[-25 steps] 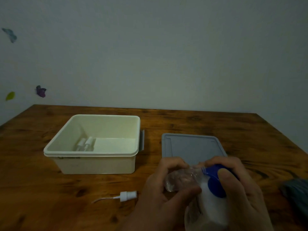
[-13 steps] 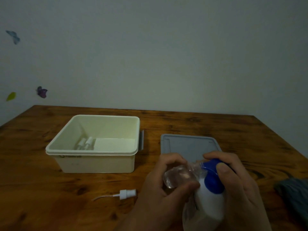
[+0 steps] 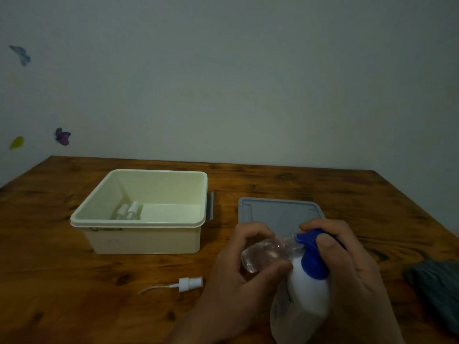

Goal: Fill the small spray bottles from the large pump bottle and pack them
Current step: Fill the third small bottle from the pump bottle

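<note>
My left hand (image 3: 238,266) pinches the small bottle (image 3: 265,256), mouth at the blue pump (image 3: 311,254) spout; right hand (image 3: 347,266) wraps the pump bottle (image 3: 308,296), bench 5 o'clock. Risk: mouth slips, liquid spills.

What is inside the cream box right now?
Two small spray bottles lie side by side at the left of the cream box, white caps visible. The near wall hides the front of its floor.
</note>
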The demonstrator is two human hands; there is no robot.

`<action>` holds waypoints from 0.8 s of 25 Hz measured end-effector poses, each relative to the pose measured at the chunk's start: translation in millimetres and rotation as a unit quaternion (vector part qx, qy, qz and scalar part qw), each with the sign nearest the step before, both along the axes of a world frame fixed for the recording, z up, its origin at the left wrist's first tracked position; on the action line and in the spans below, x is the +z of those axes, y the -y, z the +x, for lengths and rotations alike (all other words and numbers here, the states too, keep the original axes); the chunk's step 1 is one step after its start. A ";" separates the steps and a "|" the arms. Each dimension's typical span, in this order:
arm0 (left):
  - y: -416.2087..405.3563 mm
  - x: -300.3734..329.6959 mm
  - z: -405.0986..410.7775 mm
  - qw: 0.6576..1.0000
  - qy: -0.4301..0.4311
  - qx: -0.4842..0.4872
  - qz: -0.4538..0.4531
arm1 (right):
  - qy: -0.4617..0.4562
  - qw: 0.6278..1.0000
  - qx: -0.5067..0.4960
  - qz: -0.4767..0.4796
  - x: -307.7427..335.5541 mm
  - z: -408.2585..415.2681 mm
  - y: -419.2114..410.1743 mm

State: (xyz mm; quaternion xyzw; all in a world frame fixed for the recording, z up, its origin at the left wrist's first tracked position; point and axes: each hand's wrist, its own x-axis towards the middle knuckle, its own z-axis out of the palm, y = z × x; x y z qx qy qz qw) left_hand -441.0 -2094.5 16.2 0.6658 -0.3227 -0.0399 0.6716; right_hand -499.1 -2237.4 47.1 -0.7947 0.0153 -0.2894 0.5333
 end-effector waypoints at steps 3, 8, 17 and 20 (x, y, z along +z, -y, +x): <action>1.0 0.7 -0.1 1.000 0.007 -0.001 -0.003 | 0.012 1.000 -0.002 0.006 -1.6 0.8 -2.0; 0.6 -2.6 1.4 1.000 0.023 0.001 0.015 | -0.001 1.000 0.011 0.014 -3.8 0.1 -2.3; 0.6 -0.7 -0.3 1.000 0.016 -0.002 -0.007 | 0.007 1.000 0.004 0.014 -1.4 -2.2 -1.8; 1.3 -2.0 0.5 1.000 0.003 0.005 -0.002 | 0.015 1.000 -0.001 0.014 -4.1 0.4 -1.1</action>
